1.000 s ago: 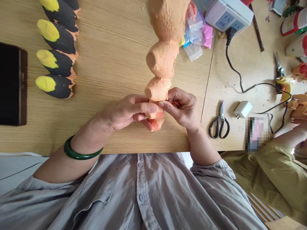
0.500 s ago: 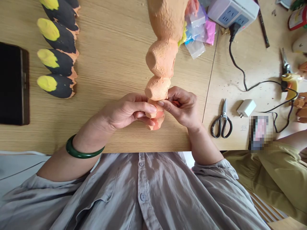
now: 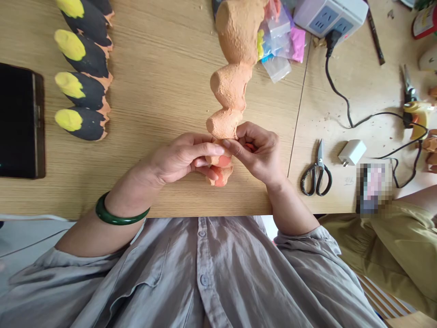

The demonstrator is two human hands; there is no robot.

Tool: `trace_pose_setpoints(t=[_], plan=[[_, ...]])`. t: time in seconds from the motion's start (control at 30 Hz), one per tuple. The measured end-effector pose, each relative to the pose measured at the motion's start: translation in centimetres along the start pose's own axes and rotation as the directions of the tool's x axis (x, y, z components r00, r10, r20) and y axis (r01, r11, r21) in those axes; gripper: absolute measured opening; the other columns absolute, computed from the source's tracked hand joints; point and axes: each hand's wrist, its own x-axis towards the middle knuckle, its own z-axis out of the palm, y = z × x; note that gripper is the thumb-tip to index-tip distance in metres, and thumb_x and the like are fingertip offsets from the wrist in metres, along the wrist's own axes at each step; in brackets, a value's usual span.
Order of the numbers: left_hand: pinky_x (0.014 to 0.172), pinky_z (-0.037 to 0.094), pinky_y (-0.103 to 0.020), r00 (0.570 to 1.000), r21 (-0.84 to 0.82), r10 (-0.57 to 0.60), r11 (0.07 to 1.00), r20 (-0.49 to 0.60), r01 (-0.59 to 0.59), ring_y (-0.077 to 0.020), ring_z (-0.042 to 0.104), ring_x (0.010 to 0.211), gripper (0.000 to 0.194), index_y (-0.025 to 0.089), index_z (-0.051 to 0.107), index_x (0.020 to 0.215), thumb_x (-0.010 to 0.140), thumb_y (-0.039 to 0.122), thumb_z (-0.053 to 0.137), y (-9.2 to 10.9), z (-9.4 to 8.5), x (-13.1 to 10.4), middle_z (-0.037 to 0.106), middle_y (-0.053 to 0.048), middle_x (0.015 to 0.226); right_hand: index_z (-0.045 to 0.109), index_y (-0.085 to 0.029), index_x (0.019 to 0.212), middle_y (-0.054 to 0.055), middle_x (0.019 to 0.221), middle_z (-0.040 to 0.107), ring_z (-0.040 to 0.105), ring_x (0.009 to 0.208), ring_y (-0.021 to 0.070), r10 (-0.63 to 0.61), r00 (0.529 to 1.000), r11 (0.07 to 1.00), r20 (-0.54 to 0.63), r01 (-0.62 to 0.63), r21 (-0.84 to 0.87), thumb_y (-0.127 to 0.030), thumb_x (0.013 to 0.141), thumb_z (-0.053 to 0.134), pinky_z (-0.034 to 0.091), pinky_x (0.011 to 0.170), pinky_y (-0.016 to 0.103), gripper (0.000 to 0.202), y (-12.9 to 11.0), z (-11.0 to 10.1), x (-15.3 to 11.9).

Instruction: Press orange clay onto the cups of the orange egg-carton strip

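Note:
A long, lumpy orange clay piece [image 3: 229, 86] runs from the top of the view down to its narrow lower end, where both hands grip it. My left hand [image 3: 191, 157], below a green bangle [image 3: 121, 216], pinches the lower lumps from the left with thumb and fingers. From the right, my right hand [image 3: 257, 150] presses its thumb on the clay just beside the left thumb, its other fingers curled. A bit of redder clay shows under the curled right fingers. Smoother, redder patches show on the lowest lumps.
Black pieces with yellow tips [image 3: 70, 84] lie at upper left, above a dark phone-like device [image 3: 18, 120]. To the right are scissors [image 3: 317, 171], a white adapter [image 3: 352, 152], a power strip [image 3: 329, 17], plastic bags [image 3: 278, 45] and a cable. Another person's arm [image 3: 419, 198] shows at far right.
The clay piece has tilted slightly, its upper lumps shifting, and more of the redder patch shows near the left fingertips. Both hands keep nearly the same hold.

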Motion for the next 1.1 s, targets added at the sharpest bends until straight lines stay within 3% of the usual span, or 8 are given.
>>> trace_pose_setpoints(t=[0.13,0.23,0.4,0.53,0.67,0.8,1.0,1.1], plan=[[0.065,0.067,-0.021,1.0,0.044,0.005,0.999,0.029,-0.007,-0.0113,0.072,0.064,0.029,0.011,0.072,0.092,0.102,0.031,0.091,-0.2,0.1,-0.1,0.076,-0.002,0.076,0.063,-0.025,0.083,-0.01,0.063,0.041,0.029,0.059,0.0101,-0.01,1.0,1.0,-0.021,0.01,-0.002,-0.063,0.101,0.094,0.029,0.055,0.031,0.052,0.1,0.2,-0.2],[0.063,0.063,-0.021,0.999,0.084,0.047,0.995,0.009,-0.047,-0.0155,0.079,0.069,0.033,0.012,0.072,0.093,0.103,0.036,0.092,-0.5,0.3,-0.1,0.081,-0.006,0.079,0.062,-0.025,0.084,-0.01,0.065,0.038,0.029,0.059,0.0096,0.005,1.0,1.0,-0.025,-0.005,-0.012,-0.052,0.102,0.095,0.029,0.055,0.03,0.046,0.0,0.2,-0.3],[0.059,0.057,-0.021,0.999,0.165,0.046,0.985,-0.025,-0.041,-0.0147,0.074,0.064,0.054,0.012,0.073,0.093,0.093,0.056,0.103,-0.6,0.5,0.1,0.082,-0.008,0.077,0.06,-0.026,0.083,-0.008,0.068,0.037,0.03,0.059,0.0104,0.082,0.996,0.996,-0.032,-0.081,0.023,-0.05,0.098,0.099,0.029,0.051,0.031,0.048,0.1,0.2,-0.2],[0.064,0.059,-0.021,0.989,0.171,0.141,0.974,0.054,-0.148,-0.0128,0.072,0.069,0.053,0.015,0.073,0.097,0.086,0.049,0.112,-0.4,0.6,0.2,0.081,-0.004,0.081,0.061,-0.026,0.083,-0.008,0.067,0.044,0.029,0.058,0.0096,0.078,0.996,0.996,-0.042,-0.076,0.045,-0.063,0.098,0.096,0.026,0.051,0.031,0.054,0.4,0.0,0.2],[0.065,0.061,-0.025,0.982,0.172,0.179,0.967,0.056,-0.186,-0.0163,0.075,0.069,0.046,0.018,0.074,0.091,0.088,0.048,0.11,-0.5,0.7,0.3,0.079,-0.004,0.078,0.061,-0.025,0.083,-0.009,0.065,0.042,0.027,0.058,0.0093,0.017,0.998,0.998,-0.061,-0.014,0.054,-0.073,0.099,0.091,0.024,0.053,0.03,0.059,0.6,0.1,0.3],[0.061,0.06,-0.023,0.976,0.191,0.218,0.957,0.024,-0.218,-0.0154,0.072,0.063,0.047,0.018,0.074,0.091,0.088,0.05,0.109,-0.8,0.5,0.4,0.079,-0.004,0.074,0.06,-0.026,0.083,-0.007,0.065,0.045,0.033,0.059,0.0105,0.04,0.996,0.999,-0.075,-0.04,0.001,-0.071,0.099,0.091,0.025,0.054,0.031,0.057,0.5,0.2,0.1],[0.056,0.058,-0.021,0.964,0.187,0.267,0.946,0.018,-0.265,-0.0159,0.075,0.062,0.042,0.018,0.074,0.097,0.094,0.047,0.105,-0.9,1.0,0.4,0.081,-0.004,0.073,0.06,-0.026,0.084,-0.009,0.066,0.04,0.025,0.06,0.0099,0.02,0.996,0.998,-0.088,-0.024,-0.05,-0.057,0.104,0.09,0.027,0.056,0.029,0.048,0.1,0.3,-0.2],[0.05,0.053,-0.019,0.958,0.211,0.284,0.939,-0.041,-0.27,-0.0134,0.071,0.055,0.037,0.018,0.076,0.101,0.095,0.041,0.104,-0.9,1.2,0.4,0.079,-0.002,0.072,0.06,-0.026,0.083,-0.008,0.067,0.042,0.027,0.061,0.0106,0.042,0.995,0.997,-0.094,-0.047,-0.058,-0.065,0.103,0.09,0.028,0.056,0.028,0.053,0.0,0.3,-0.3]])
